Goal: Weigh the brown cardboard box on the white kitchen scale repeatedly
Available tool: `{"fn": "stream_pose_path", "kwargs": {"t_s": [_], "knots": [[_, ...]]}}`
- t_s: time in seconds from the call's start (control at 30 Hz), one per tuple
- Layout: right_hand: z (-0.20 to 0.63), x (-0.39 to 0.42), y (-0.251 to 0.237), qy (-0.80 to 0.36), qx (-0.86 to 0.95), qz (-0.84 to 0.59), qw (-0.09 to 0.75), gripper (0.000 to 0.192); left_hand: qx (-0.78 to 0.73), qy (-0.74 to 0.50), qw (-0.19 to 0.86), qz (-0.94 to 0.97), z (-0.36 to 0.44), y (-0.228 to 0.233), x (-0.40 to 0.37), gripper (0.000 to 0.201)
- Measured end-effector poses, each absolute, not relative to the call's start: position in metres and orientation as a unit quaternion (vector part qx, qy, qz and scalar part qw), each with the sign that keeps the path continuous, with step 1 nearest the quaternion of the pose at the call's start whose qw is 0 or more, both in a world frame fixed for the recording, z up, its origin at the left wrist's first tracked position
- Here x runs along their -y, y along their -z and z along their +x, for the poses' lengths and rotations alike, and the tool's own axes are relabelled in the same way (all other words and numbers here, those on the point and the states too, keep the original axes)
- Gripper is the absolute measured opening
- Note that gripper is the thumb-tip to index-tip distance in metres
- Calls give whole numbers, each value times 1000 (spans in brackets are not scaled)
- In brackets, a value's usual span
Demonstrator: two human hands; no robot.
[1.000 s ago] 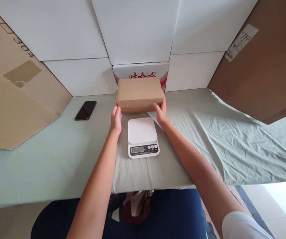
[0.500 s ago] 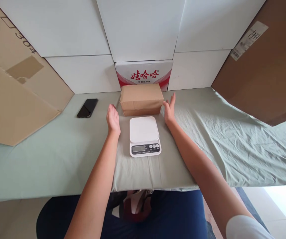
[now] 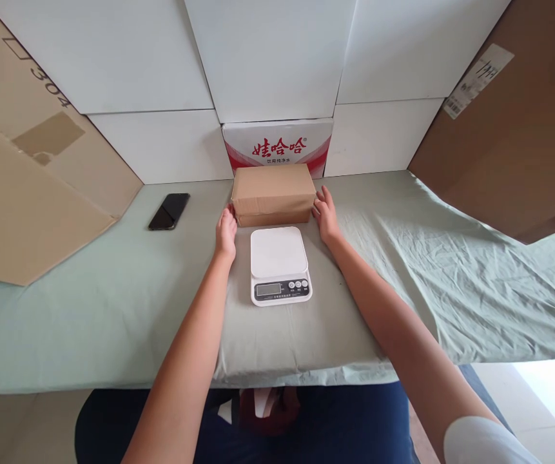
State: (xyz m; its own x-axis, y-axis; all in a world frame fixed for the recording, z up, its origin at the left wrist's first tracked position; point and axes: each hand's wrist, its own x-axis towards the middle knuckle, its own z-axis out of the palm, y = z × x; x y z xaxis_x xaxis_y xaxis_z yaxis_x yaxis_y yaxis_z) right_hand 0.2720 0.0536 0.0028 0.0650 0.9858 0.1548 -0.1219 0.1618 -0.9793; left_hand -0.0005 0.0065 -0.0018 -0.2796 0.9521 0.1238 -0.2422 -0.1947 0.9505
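A closed brown cardboard box [image 3: 273, 183] rests on the cloth, right behind a white digital kitchen scale [image 3: 280, 254]. The scale's platform is bare and its display looks blank. My left hand [image 3: 226, 231] presses against the box's left side near the front corner, its fingertips partly hidden there. On the opposite side, my right hand [image 3: 325, 216] has its fingers against the right end of the box. Between them the two hands clasp the box, which sits flat on the table.
A black smartphone [image 3: 169, 211] lies to the left on the green tablecloth [image 3: 88, 309]. Behind the box stands a white and red printed carton [image 3: 277, 142] under white panels [image 3: 272, 58]. Large cardboard panels flank the table at left [image 3: 40, 206] and right [image 3: 509, 148].
Both hands have moved inward, from apart beside the box to contact with its two sides. The box and scale have stayed in place.
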Motion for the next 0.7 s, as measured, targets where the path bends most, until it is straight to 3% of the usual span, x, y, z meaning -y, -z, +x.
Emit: {"fn": "stream_pose_path", "kwargs": {"t_s": [0.23, 0.7], "knots": [[257, -37, -14, -411, 604, -379, 568, 58, -438, -658, 448, 417, 5, 1, 0, 80], [254, -32, -20, -400, 598, -397, 570, 61, -445, -651, 457, 411, 1, 2, -7, 81]]}}
